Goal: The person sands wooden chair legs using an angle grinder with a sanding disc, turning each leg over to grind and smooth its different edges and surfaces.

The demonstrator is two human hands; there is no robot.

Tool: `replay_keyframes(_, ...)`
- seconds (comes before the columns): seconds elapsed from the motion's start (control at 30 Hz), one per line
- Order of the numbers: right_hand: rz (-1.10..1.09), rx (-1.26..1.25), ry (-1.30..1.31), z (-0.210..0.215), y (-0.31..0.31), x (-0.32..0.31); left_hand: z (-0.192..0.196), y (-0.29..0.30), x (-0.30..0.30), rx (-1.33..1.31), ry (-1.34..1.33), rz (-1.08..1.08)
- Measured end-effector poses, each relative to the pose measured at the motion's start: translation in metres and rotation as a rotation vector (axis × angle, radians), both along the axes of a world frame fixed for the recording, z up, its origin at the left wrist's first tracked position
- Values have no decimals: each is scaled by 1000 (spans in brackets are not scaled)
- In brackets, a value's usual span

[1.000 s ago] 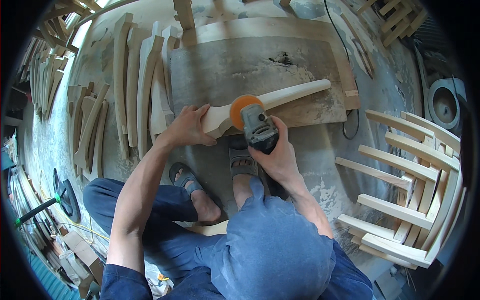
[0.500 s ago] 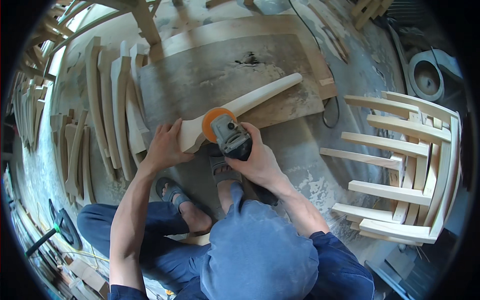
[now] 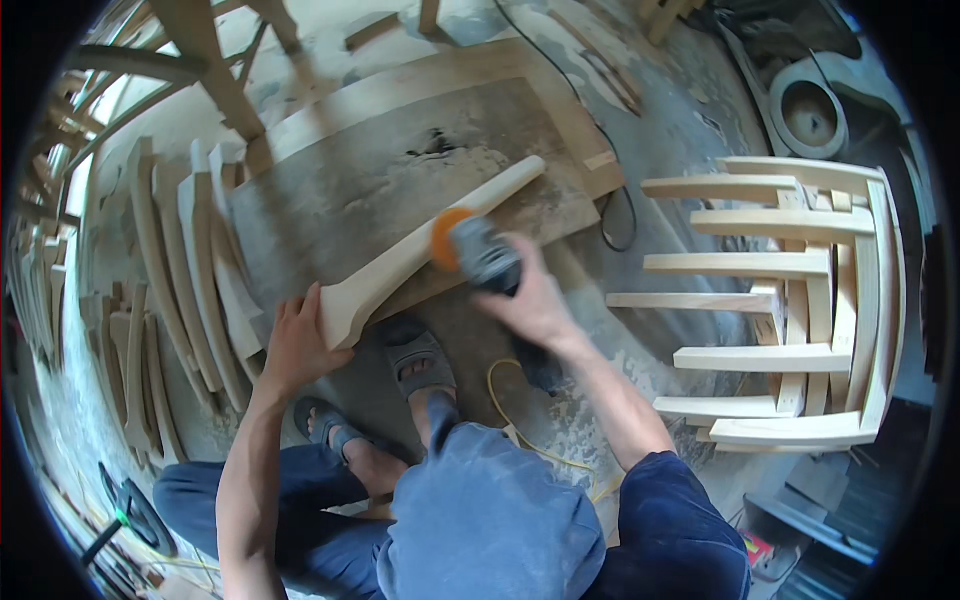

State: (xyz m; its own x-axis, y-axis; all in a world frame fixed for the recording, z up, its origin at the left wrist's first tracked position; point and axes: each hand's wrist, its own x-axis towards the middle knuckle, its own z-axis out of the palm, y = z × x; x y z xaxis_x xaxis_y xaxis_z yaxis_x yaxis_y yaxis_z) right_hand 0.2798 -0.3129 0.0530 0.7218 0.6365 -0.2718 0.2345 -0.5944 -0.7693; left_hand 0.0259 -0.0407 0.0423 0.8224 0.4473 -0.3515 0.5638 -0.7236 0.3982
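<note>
A pale shaped wooden leg [image 3: 395,265], broad at the near end and slim at the far end, lies slantwise over a low work board [image 3: 340,150]. Its broad end is gripped by my left hand [image 3: 300,345], the fingers closed round the edge. My right hand [image 3: 540,305] is wrapped round an angle grinder [image 3: 486,255], blurred by motion. The grinder's orange disc [image 3: 447,235] is at the leg's right edge, around mid-length; whether it touches the wood I cannot tell.
Several shaped wooden pieces [image 3: 200,270] lean in a row at left. A slatted wooden frame [image 3: 870,290] stands at right. A yellow cord [image 3: 495,390] runs by my sandalled foot [image 3: 418,365]. A wooden framework [image 3: 200,70] rises at the far left.
My right hand has moved the grinder from the leg's broad end to about its middle. My left hand still grips the broad end. The whole view has shifted, and the yellow cord now shows.
</note>
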Motion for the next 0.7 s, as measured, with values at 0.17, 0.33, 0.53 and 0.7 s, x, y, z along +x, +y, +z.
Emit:
replay_keyframes(0.17,188,-57,163,5,5,-10,-4,-13,-5,67,-54,6)
replay_keyframes(0.33,-181,87,-91,-2,-18,102,-4,-10,-4,81,-64,19)
replay_keyframes(0.53,-360,218,110,-10,-25,139,12,26,6,-50,-14,-74)
replay_keyframes(0.7,-16,142,-66,-10,0,32,9,7,9,-31,-154,-35)
